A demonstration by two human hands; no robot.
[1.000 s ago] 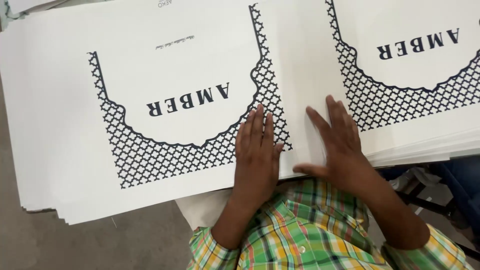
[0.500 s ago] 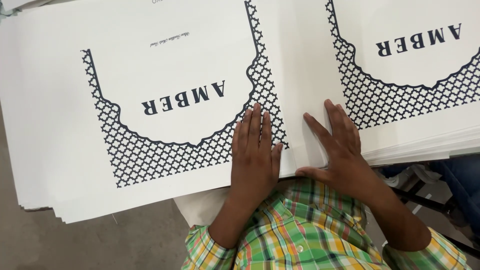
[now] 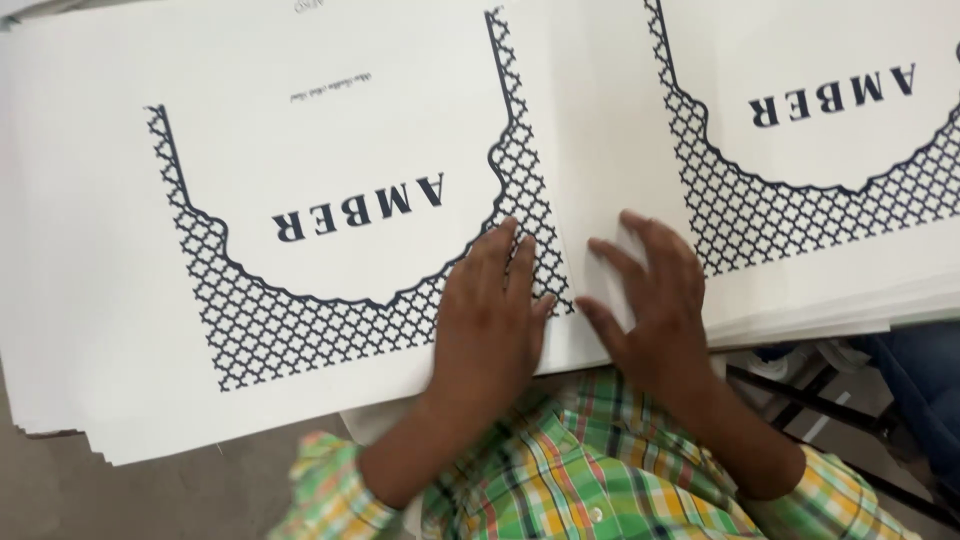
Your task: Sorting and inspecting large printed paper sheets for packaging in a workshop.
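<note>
White printed sheets (image 3: 300,200) under flat hands (image 3: 570,310)

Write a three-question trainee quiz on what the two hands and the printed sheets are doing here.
1. True or false: the left hand lies flat on the lattice border of the top printed sheet.
2. The right hand rests on: A) a plain white strip, B) the floor, C) a metal frame?
3. What pattern is the shirt?

Key: 1 true. 2 A. 3 green, yellow and orange plaid.
</note>
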